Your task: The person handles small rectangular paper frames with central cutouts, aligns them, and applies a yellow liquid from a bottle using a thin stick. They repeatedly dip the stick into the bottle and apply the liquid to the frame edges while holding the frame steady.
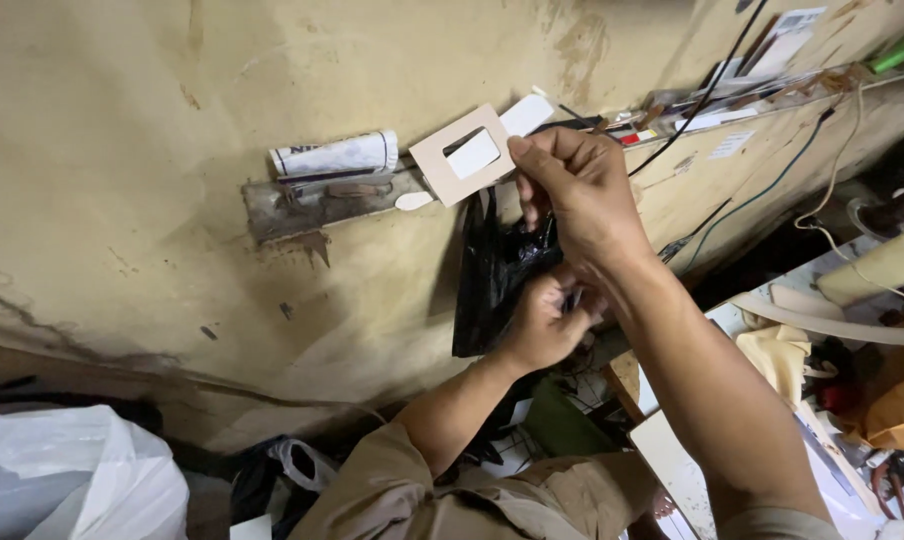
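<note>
Head view, right hand (572, 190) raised at upper centre, fingers pinching a tan cardboard frame (462, 155) against the stained wall (122, 150), left hand (542, 325) below at centre, fingers closed on a black plastic bag (492, 275), forearms angled upward

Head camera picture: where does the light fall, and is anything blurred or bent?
Head view: light falls evenly on the stained wall; the black plastic bag casts a soft shadow on the wall to its left; the right hand holding the tan card frame is sharp; the white bag glares slightly; the shelf ledge tilts with the camera.
</note>
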